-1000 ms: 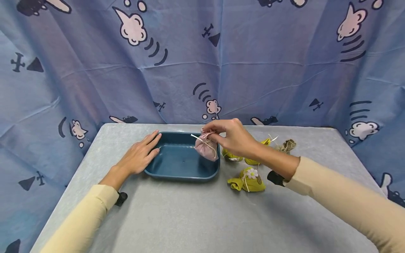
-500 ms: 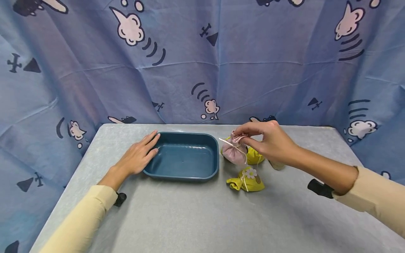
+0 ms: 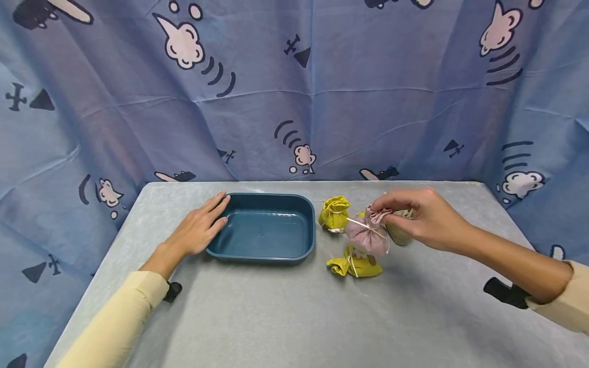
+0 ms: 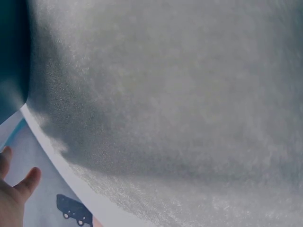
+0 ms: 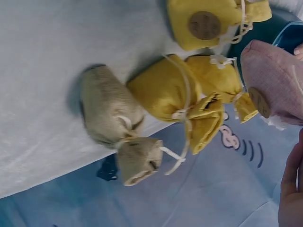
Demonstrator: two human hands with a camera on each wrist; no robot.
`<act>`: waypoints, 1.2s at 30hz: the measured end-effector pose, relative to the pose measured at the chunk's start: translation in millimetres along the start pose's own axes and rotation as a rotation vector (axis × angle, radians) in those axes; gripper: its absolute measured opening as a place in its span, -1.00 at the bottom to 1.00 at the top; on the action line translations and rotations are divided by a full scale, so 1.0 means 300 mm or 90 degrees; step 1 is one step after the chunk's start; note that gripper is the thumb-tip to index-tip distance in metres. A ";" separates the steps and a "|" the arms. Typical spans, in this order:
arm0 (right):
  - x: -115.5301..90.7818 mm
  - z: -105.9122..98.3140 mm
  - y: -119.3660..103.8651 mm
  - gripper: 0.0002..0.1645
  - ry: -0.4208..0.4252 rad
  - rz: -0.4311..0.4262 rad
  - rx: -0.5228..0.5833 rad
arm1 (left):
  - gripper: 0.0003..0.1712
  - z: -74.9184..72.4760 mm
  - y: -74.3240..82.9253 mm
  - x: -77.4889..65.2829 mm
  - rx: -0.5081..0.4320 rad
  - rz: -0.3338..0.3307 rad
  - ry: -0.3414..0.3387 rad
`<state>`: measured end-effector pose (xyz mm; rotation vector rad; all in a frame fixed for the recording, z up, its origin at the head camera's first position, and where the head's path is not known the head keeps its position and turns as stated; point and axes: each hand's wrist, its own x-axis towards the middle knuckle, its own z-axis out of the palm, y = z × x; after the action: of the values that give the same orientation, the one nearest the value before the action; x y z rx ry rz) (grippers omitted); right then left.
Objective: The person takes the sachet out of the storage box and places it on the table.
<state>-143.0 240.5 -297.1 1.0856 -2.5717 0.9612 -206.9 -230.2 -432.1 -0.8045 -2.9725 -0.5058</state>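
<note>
My right hand [image 3: 423, 220] pinches the gathered neck of a pink drawstring pouch [image 3: 366, 240], tied with pale cord. It hangs right of the blue tub [image 3: 262, 260], among other pouches. One yellow pouch [image 3: 334, 214] stands near the tub. Another yellow pouch [image 3: 365, 267], flower-trimmed, lies in front, partly covered by the pink one. The right wrist view shows a third yellow pouch [image 5: 158, 90] beside a beige pouch [image 5: 106, 106]; in the head view the pink pouch and hand mostly hide them. My left hand [image 3: 197, 230] rests with extended fingers on the tub's left rim.
A light grey tabletop [image 3: 276, 317] carries everything. Behind its far edge hangs a blue patterned curtain [image 3: 257, 102]. Black camera straps sit on both wrists. The left wrist view shows mostly tabletop, with the tub's dark side [image 4: 12, 52] at its upper left.
The right hand has carried the pink pouch rightward, from above the tub's right end to above the other pouches. The left hand stays at the tub's left rim.
</note>
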 end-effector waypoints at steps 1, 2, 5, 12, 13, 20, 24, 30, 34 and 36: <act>-0.009 -0.003 0.005 -0.56 0.001 0.004 -0.005 | -0.33 0.000 -0.001 -0.001 0.000 0.000 0.000; -0.018 -0.006 0.010 -0.56 0.002 0.008 -0.009 | -0.33 0.000 -0.002 -0.001 0.001 -0.001 0.000; -0.042 -0.011 0.029 -0.55 0.004 0.019 -0.013 | -0.33 -0.002 -0.006 -0.003 0.003 -0.004 -0.002; -0.105 0.005 0.085 -0.56 -0.006 0.051 -0.004 | -0.32 -0.009 -0.012 -0.008 0.005 -0.010 -0.007; -0.113 0.009 0.093 -0.56 -0.008 0.058 -0.005 | -0.32 -0.009 -0.013 -0.009 0.005 -0.010 -0.007; -0.162 0.044 0.151 -0.59 -0.014 0.095 0.002 | -0.32 -0.016 -0.015 -0.013 0.002 -0.016 -0.010; -0.181 0.061 0.179 -0.60 -0.023 0.099 -0.006 | -0.32 -0.017 -0.015 -0.014 0.003 -0.016 -0.011; -0.196 0.069 0.208 -0.63 -0.036 0.116 -0.016 | -0.32 -0.017 -0.013 -0.010 0.014 -0.013 -0.008; -0.197 0.066 0.213 -0.54 -0.060 0.108 -0.015 | -0.29 -0.020 -0.011 -0.007 0.025 -0.014 -0.016; -0.191 0.061 0.214 -0.48 -0.084 0.102 -0.009 | -0.27 -0.026 -0.010 -0.008 0.028 -0.013 -0.029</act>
<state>-145.4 295.3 -365.9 0.9821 -2.8035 0.9327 -206.9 -236.3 -425.9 -0.7926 -3.0244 -0.4275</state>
